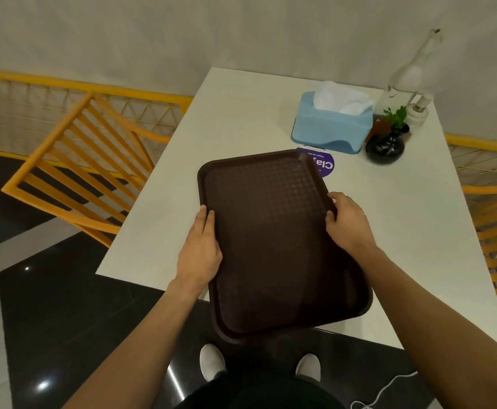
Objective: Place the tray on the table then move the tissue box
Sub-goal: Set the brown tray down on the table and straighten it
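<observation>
Dark brown plastic, with a little checker texture on its floor, that's the tray (276,240), and it's sitting over the near half of the white table (241,113). Its near end sticks out past the table's near edge, over the black floor (64,305). Whether it's lying flat on the tabletop or a bit above it, I honestly can't tell from this angle.

Both hands are clamped on it. Left hand (201,249) grips the left long rim, fingers pointing away along the edge. Right hand (348,222) is on the right rim, fingers curled over the lip. So the hands are apart, with the tray's width between them.

Far corner of the tray covers part of a round purple sticker (323,164) on the tabletop. Just beyond that is the light blue tissue box (331,129), white tissue poking out the top, not touching the tray. Right beside the box is a small black vase (386,146) with a green sprig, and behind that a clear glass bottle (405,75) near the wall.

Orange slatted chair (73,172) on the left. White shoes (211,360) visible below the tray.
</observation>
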`<action>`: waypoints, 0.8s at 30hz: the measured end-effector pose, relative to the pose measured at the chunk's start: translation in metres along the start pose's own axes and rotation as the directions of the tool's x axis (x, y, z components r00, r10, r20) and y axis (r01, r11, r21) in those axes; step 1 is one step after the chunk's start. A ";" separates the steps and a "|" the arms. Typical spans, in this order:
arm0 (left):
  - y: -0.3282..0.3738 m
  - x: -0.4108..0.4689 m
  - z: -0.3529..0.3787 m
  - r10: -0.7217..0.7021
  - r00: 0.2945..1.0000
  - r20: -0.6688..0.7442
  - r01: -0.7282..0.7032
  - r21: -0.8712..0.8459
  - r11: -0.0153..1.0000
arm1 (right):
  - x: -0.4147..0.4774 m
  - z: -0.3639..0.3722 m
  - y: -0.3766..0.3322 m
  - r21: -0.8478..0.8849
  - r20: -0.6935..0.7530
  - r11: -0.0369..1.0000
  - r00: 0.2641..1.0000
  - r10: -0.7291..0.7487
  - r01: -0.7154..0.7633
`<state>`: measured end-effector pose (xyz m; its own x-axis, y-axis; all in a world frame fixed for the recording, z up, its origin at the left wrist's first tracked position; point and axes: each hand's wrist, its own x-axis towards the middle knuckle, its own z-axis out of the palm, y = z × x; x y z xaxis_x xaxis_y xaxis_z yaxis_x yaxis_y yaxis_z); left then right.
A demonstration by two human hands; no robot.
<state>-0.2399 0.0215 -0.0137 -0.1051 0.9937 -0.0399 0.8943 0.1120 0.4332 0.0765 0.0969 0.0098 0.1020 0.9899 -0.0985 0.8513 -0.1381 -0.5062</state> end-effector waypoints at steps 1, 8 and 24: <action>-0.007 0.005 -0.004 -0.002 1.000 -0.003 0.002 0.000 1.000 | -0.001 0.001 -0.006 -0.001 0.010 1.000 1.000 0.012 -0.012; -0.051 0.039 -0.027 0.020 0.999 -0.026 -0.018 0.062 0.998 | -0.010 0.019 -0.039 0.003 0.035 1.000 0.999 0.010 -0.010; -0.097 0.102 -0.052 0.094 0.991 -0.090 -0.080 0.151 0.985 | 0.001 0.058 -0.081 -0.022 -0.028 0.999 0.999 0.041 -0.042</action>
<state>-0.3605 0.1114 -0.0127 -0.0592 0.9948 0.0824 0.9552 0.0325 0.2941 -0.0227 0.1069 0.0009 0.1515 0.9839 -0.0952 0.8573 -0.1787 -0.4828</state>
